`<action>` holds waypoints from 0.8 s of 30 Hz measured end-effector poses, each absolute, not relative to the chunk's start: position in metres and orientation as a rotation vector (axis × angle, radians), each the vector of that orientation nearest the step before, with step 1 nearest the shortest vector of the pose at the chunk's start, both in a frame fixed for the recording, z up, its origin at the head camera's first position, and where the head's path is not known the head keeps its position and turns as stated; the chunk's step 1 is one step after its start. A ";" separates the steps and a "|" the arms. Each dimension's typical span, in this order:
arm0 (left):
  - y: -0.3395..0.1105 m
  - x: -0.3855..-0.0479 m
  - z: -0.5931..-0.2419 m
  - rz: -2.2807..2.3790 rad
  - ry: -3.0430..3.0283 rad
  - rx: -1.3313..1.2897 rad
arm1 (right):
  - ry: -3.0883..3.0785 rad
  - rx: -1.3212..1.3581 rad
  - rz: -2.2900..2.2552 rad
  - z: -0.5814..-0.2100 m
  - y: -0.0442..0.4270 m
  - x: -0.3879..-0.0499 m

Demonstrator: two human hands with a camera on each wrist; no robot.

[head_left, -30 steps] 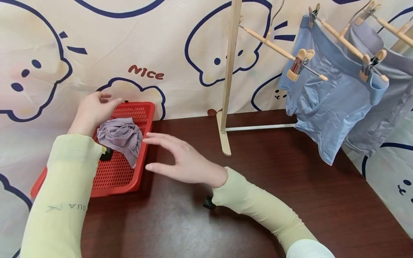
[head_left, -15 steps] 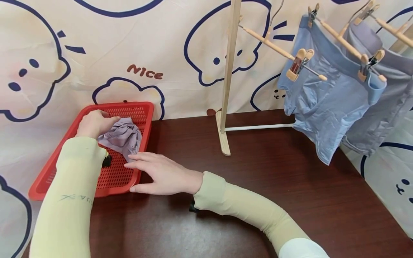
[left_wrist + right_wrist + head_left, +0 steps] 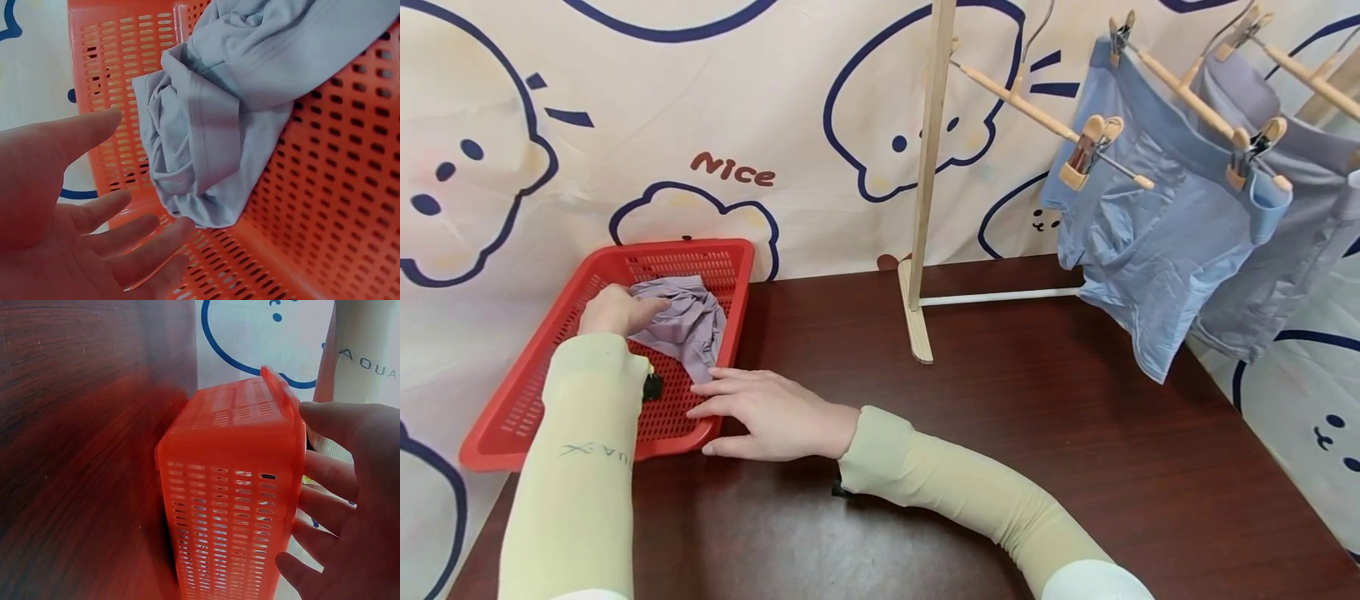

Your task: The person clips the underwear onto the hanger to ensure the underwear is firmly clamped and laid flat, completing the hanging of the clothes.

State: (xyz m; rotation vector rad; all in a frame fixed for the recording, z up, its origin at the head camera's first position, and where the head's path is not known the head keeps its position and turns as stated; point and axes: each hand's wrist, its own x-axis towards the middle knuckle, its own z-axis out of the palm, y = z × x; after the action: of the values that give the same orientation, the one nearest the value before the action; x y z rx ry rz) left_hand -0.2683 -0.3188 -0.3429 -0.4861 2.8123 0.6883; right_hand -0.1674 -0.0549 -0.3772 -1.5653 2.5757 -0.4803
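A crumpled lilac cloth garment (image 3: 688, 321) with a stitched band lies in a red perforated plastic basket (image 3: 493, 458). My left hand (image 3: 617, 310) is inside the basket, at the garment's left side. In the left wrist view its fingers are spread and loosely bent, near the garment (image 3: 215, 125) and not closed on it; whether a fingertip touches the cloth I cannot tell. My right hand (image 3: 771, 417) is at the basket's near right corner. Its fingers reach to the rim (image 3: 290, 406) in the right wrist view, loosely bent, without gripping the garment.
At the right, a wooden rack (image 3: 925, 167) stands on a dark brown table (image 3: 820, 333). From it hang a bare clip hanger (image 3: 1022, 100), blue shorts (image 3: 1157, 208) and a greyish-purple garment (image 3: 1300, 217), both clipped to hangers. A cartoon-printed cloth backs the table.
My left hand has lowered from above the basket into it, beside the garment. My right hand has moved left and down to the basket's near right corner.
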 end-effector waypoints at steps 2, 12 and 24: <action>-0.319 -0.268 -0.346 0.686 2.808 -0.490 | 2.578 -1.566 -0.488 -0.377 -0.055 -0.167; -0.323 -0.268 -0.358 0.655 2.751 -0.440 | 2.576 -1.550 -0.512 -0.377 -0.056 -0.165; -0.317 -0.273 -0.361 0.485 2.527 -0.395 | 2.568 -1.560 -0.505 -0.375 -0.056 -0.165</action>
State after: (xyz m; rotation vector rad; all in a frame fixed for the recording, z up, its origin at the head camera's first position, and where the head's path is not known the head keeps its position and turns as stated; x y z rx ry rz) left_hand -0.2726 -0.3174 -0.3610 -0.3955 2.5272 0.4847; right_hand -0.1651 -0.0558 -0.3749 -1.5600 2.5677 -0.5052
